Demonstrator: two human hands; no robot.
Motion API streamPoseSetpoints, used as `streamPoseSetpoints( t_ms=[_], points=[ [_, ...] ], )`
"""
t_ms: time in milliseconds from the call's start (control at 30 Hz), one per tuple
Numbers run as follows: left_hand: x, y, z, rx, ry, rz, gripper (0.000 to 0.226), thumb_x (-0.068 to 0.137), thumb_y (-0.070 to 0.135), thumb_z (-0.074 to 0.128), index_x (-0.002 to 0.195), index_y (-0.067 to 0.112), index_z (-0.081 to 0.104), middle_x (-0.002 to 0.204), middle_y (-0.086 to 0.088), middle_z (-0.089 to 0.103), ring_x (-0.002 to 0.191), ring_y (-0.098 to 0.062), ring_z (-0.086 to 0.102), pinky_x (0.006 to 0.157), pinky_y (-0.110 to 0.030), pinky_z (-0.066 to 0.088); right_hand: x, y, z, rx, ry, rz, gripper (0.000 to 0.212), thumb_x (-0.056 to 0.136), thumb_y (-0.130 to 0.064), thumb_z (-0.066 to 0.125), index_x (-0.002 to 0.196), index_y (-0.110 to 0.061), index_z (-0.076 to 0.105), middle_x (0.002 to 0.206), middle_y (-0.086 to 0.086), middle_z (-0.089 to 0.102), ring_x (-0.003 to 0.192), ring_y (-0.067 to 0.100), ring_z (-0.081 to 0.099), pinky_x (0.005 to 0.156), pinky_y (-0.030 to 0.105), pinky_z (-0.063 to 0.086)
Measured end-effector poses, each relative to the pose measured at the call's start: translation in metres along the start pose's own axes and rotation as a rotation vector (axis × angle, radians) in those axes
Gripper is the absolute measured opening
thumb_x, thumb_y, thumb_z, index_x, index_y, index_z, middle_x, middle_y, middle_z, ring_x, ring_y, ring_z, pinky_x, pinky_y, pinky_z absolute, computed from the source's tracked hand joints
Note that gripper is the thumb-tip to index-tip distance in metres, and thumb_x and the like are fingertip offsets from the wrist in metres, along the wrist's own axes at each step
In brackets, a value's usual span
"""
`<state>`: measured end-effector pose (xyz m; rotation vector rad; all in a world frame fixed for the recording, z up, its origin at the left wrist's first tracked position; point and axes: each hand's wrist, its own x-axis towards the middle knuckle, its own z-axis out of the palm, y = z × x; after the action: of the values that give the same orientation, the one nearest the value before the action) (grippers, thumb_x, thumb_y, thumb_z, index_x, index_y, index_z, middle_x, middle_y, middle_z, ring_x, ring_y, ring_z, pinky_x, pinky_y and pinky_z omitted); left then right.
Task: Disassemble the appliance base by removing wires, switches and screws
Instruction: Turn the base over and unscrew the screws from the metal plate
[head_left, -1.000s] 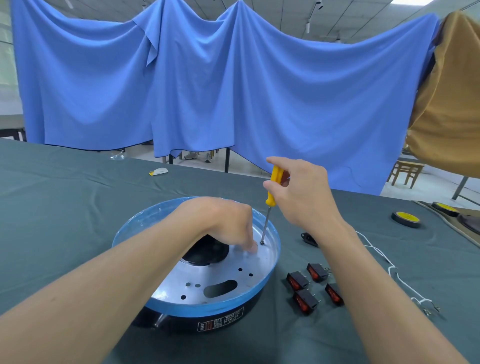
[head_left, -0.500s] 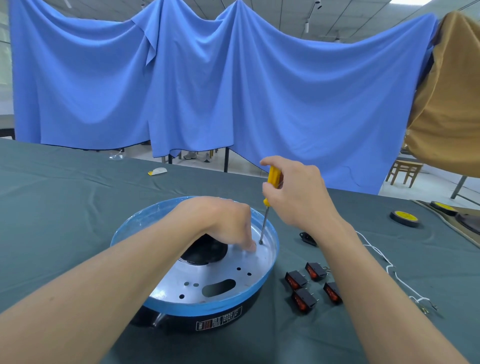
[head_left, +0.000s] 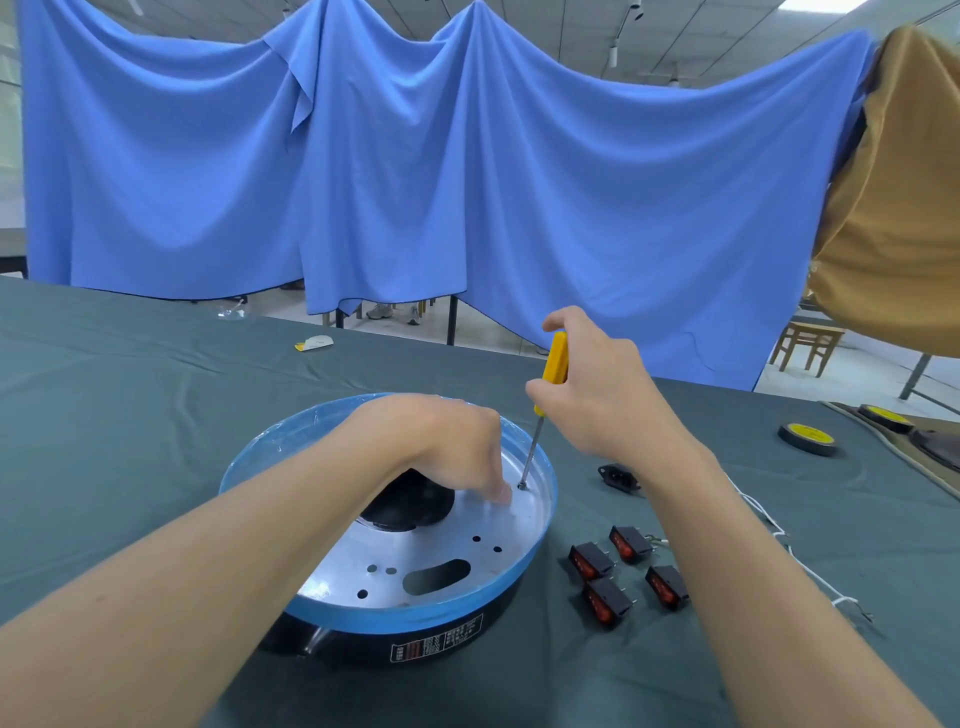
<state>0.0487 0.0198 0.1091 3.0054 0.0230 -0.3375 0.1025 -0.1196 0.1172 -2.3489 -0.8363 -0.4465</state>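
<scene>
The round appliance base (head_left: 415, 597) has a blue rim, a silver perforated plate and a black body, and sits on the table in front of me. My right hand (head_left: 597, 395) grips a yellow-handled screwdriver (head_left: 553, 364), nearly upright, its tip on a screw (head_left: 521, 486) at the plate's far right. My left hand (head_left: 457, 447) rests inside the base, fingers curled down with fingertips on the plate beside the tip. Several black rocker switches with red buttons (head_left: 628, 571) lie to the right. A white wire (head_left: 789, 551) trails past them, and a black power socket (head_left: 618, 475) lies near my right wrist.
A dark green cloth covers the table (head_left: 130, 415). A yellow and black tape roll (head_left: 808, 436) lies at the far right next to a brown mat. A small white and yellow scrap (head_left: 314, 343) lies at the back. Blue sheets hang behind the table.
My right hand has shifted slightly on the screwdriver handle while the tip stays on the same screw. My left hand has stayed beside it.
</scene>
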Motion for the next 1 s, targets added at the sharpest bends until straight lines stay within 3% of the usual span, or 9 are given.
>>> streamPoseSetpoints(
  t_ms=[133,200,333,400,500,567,700,833,1000],
  points=[
    [-0.0003,-0.0003,0.0008,-0.006,0.008,-0.006,0.033,0.086,0.053,0.06,0.079,0.022,0.069,0.062,0.004,0.051,0.068,-0.02,0.051,0.068,-0.033,0.044,0.0008,0.0,-0.0016,0.014,-0.082,0.006,0.035,0.081,-0.019,0.051,0.115,-0.023,0.041,0.079,0.0,0.057,0.078,0.019,0.051,0.064,0.035,0.046],
    [-0.0008,0.0003,0.0008,-0.012,0.003,-0.004,0.034,0.086,0.053,0.06,0.085,0.021,0.071,0.063,0.004,0.052,0.069,-0.021,0.052,0.07,-0.033,0.045,-0.0002,0.0007,-0.0007,-0.08,-0.055,-0.003,0.024,0.085,-0.027,0.051,0.106,-0.021,0.042,0.077,-0.002,0.053,0.079,0.024,0.05,0.064,0.035,0.042],
    [-0.0011,0.0004,0.0003,-0.015,-0.004,-0.002,0.036,0.087,0.053,0.06,0.09,0.019,0.071,0.069,0.002,0.055,0.075,-0.023,0.054,0.076,-0.035,0.048,-0.0039,0.0023,-0.0041,-0.298,0.045,0.0,0.026,0.091,-0.04,0.051,0.098,-0.016,0.043,0.08,0.007,0.053,0.082,0.035,0.051,0.068,0.039,0.045],
    [-0.0014,0.0003,0.0004,-0.02,0.001,-0.008,0.035,0.086,0.052,0.06,0.086,0.019,0.07,0.067,0.003,0.054,0.073,-0.023,0.053,0.074,-0.034,0.047,-0.0042,0.0007,-0.0063,-0.267,0.04,-0.001,0.021,0.088,-0.03,0.052,0.1,-0.016,0.044,0.079,0.007,0.051,0.081,0.035,0.051,0.066,0.039,0.046],
    [-0.002,0.002,0.0006,-0.012,0.004,-0.02,0.034,0.086,0.052,0.06,0.083,0.018,0.069,0.067,0.002,0.053,0.074,-0.024,0.053,0.074,-0.034,0.047,-0.0028,-0.002,-0.0076,-0.093,-0.055,0.006,0.029,0.081,-0.023,0.055,0.105,-0.019,0.039,0.074,0.001,0.05,0.073,0.026,0.05,0.058,0.034,0.04],
    [-0.003,0.0028,0.0004,-0.006,0.003,-0.024,0.034,0.086,0.052,0.06,0.084,0.019,0.068,0.068,0.002,0.054,0.075,-0.023,0.055,0.077,-0.035,0.048,-0.0022,-0.0032,-0.0065,-0.056,-0.077,0.005,0.029,0.08,-0.026,0.055,0.103,-0.021,0.038,0.075,0.0,0.049,0.07,0.023,0.048,0.056,0.033,0.036],
    [-0.0041,0.0028,-0.0005,-0.012,0.003,-0.029,0.032,0.086,0.052,0.059,0.087,0.021,0.068,0.071,0.003,0.056,0.079,-0.022,0.058,0.079,-0.037,0.049,-0.0013,-0.0024,-0.0018,-0.215,0.016,0.003,0.028,0.089,-0.045,0.049,0.087,-0.018,0.042,0.079,0.005,0.054,0.079,0.029,0.049,0.059,0.036,0.036],
    [-0.0031,0.0027,0.0006,-0.012,0.008,-0.023,0.032,0.086,0.053,0.059,0.08,0.022,0.067,0.067,0.003,0.053,0.073,-0.022,0.054,0.075,-0.035,0.047,0.0001,-0.0018,-0.0045,-0.095,-0.026,0.03,0.018,0.082,-0.032,0.053,0.092,-0.018,0.048,0.084,0.005,0.057,0.083,0.027,0.053,0.059,0.034,0.04],
    [-0.0031,0.0022,0.0,-0.008,0.004,-0.018,0.033,0.085,0.053,0.06,0.086,0.021,0.069,0.072,0.002,0.057,0.078,-0.023,0.058,0.082,-0.039,0.051,0.0006,-0.0025,-0.006,-0.074,-0.068,0.07,0.024,0.081,-0.04,0.052,0.091,-0.02,0.046,0.084,0.002,0.058,0.081,0.023,0.054,0.063,0.035,0.045]
  ],
)
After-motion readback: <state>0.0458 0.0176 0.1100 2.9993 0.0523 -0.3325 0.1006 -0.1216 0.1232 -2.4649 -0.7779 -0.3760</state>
